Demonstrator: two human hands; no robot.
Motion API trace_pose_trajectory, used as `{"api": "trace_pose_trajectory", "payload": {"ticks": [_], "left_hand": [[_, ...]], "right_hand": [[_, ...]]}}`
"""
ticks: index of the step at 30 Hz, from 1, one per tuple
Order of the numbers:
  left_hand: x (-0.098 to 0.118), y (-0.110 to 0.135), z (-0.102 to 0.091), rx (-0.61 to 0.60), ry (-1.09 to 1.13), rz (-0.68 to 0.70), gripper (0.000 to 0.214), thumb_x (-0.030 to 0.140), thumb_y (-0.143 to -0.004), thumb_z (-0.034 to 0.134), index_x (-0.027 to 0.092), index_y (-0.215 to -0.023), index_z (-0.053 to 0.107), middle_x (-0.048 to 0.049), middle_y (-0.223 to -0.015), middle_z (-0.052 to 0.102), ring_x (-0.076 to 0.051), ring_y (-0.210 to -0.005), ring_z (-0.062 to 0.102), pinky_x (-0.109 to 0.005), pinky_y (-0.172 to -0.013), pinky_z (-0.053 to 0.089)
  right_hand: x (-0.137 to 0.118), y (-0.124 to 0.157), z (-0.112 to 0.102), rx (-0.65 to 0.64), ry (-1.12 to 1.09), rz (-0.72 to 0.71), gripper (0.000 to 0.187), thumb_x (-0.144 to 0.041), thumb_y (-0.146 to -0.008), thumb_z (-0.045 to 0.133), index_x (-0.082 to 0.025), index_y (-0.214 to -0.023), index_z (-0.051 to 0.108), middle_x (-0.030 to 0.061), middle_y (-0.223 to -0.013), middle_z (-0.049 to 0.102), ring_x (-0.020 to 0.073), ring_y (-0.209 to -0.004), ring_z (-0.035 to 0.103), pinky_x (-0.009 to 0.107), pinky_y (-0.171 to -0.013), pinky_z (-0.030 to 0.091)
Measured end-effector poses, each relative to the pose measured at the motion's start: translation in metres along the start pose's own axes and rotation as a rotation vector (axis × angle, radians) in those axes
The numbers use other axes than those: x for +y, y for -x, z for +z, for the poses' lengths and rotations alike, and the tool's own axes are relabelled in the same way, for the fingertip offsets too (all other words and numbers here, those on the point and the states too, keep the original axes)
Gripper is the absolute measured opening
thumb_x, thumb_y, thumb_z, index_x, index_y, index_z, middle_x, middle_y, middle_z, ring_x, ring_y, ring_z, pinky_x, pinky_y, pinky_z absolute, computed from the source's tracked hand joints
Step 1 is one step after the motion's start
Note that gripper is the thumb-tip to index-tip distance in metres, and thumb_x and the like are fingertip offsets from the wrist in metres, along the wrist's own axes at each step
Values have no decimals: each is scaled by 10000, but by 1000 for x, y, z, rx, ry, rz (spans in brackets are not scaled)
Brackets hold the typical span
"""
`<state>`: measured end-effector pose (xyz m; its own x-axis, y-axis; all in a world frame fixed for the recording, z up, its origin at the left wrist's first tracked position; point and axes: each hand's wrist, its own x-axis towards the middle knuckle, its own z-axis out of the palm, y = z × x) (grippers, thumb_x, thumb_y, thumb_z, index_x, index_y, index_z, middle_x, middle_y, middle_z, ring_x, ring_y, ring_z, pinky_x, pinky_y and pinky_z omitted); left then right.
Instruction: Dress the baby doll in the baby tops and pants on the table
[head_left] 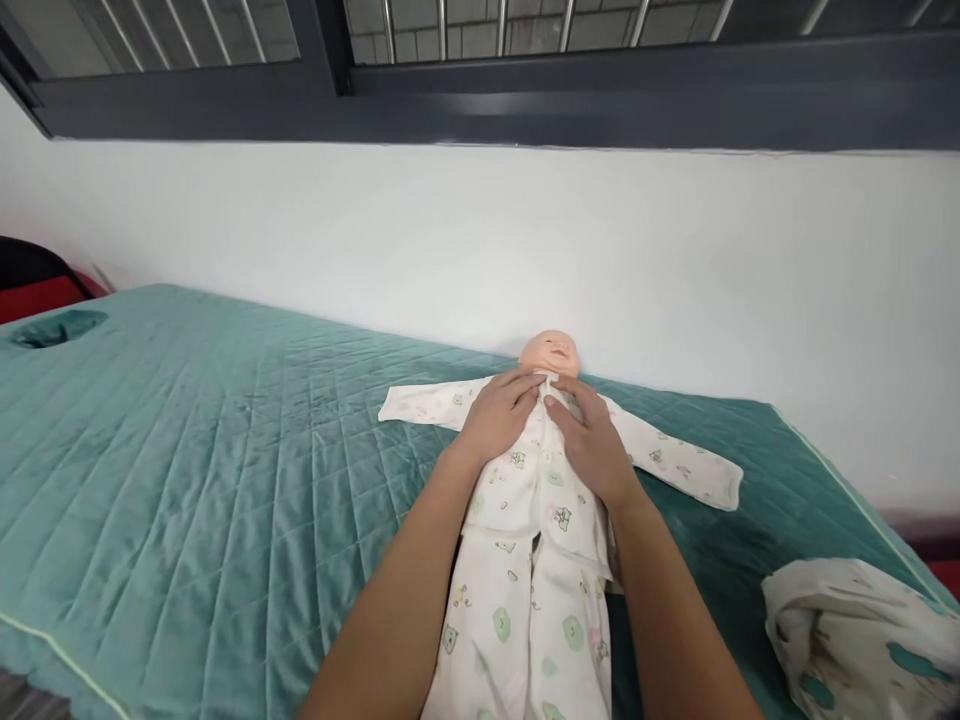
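Note:
A baby doll (551,352) lies on its back, its head near the wall. It has on a white long-sleeved baby shirt (517,490) with small green and bear prints, both sleeves spread out sideways. My left hand (502,408) rests on the chest, its fingertips gripping the shirt's edge just below the chin. From the other side, my right hand (591,440) holds the front edge by the collar between thumb and fingers. What exactly sits under the fingertips is partly hidden. Matching printed baby trousers (510,630) stretch below the shirt, between my forearms.
A green quilted cover (247,480) lies under the doll. At the lower right is a crumpled white cloth (862,630) with green patches. A white wall (337,230) and a dark window frame (525,105) rise behind. A black and red item (37,280) stands far left.

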<state>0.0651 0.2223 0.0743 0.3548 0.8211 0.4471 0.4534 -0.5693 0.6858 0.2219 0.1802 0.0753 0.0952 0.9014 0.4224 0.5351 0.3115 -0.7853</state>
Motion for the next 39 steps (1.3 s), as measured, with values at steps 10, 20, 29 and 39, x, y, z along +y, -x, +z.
{"api": "trace_pose_trajectory", "payload": {"ticks": [10, 20, 29, 39], "left_hand": [[7, 1, -3, -45, 56, 6, 372, 294, -1001, 421, 268, -1277, 669, -8, -1430, 592, -191, -1349, 507, -362, -1191, 346], [17, 22, -6, -27, 118, -6, 287, 320, -971, 504, 254, -1138, 727, -21, -1452, 572, -209, -1374, 481, -398, -1204, 332], [15, 21, -7, -25, 227, -35, 247, 312, -946, 545, 248, -1092, 734, -31, -1425, 587, -201, -1373, 478, -375, -1205, 326], [17, 22, -5, 1, 232, -54, 220, 365, -926, 589, 241, -1067, 704, -40, -1422, 586, -202, -1366, 484, -356, -1157, 391]], "right_hand": [[6, 3, -4, -84, -3, 12, 411, -523, -920, 546, -287, -1247, 623, 69, -1461, 527, 275, -1413, 402, 529, -1205, 256], [7, 45, -7, 2, -124, -48, 447, -493, -908, 608, -318, -1317, 565, 40, -1535, 455, 235, -1445, 381, 481, -1228, 268], [-1, 63, -10, -17, 5, -30, 429, -490, -938, 556, -336, -1338, 579, 26, -1577, 390, 245, -1479, 316, 494, -1233, 242], [-6, 56, -10, -67, 40, -18, 445, -509, -933, 557, -396, -1364, 567, -10, -1586, 367, 259, -1480, 299, 529, -1232, 224]]}}
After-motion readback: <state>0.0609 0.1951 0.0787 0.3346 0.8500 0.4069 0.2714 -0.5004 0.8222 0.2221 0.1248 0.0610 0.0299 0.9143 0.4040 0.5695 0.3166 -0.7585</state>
